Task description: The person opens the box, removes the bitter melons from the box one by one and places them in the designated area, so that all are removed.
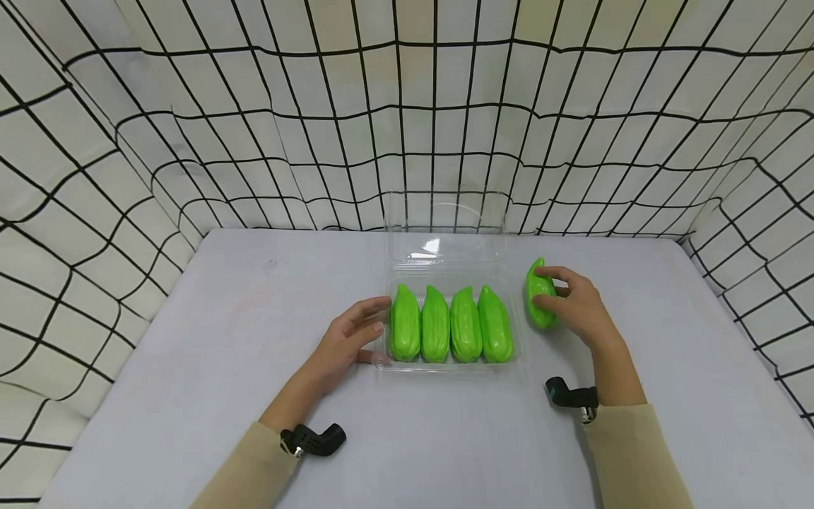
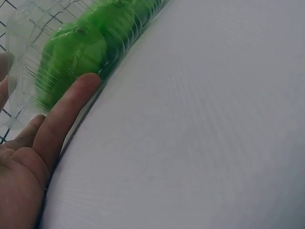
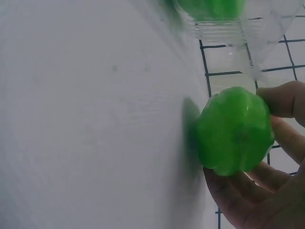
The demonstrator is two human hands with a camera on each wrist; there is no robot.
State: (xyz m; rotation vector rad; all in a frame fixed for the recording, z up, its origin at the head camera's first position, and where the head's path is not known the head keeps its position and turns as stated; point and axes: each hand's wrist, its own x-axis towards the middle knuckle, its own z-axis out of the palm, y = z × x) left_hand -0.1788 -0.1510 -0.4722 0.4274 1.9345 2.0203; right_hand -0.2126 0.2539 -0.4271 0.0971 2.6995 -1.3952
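Observation:
A clear plastic clamshell box (image 1: 451, 367) stands on the table with its lid (image 1: 445, 244) raised at the back. Several glossy green bitter melons (image 1: 435, 325) lie side by side in it, tips pointing away. My left hand (image 1: 346, 339) rests against the box's left side with fingers fairly straight; in the left wrist view one finger (image 2: 66, 114) touches the front corner. To the right of the box, my right hand (image 1: 575, 304) holds another green bitter melon (image 1: 539, 297) between thumb and fingers. The right wrist view shows its ribbed rounded end (image 3: 236, 131) close to the tabletop.
The white table (image 1: 222, 318) carries the box near its back edge. Black-and-white grid cloth (image 1: 356, 106) hangs behind and on both sides. Each wrist wears a small black camera (image 1: 314, 440).

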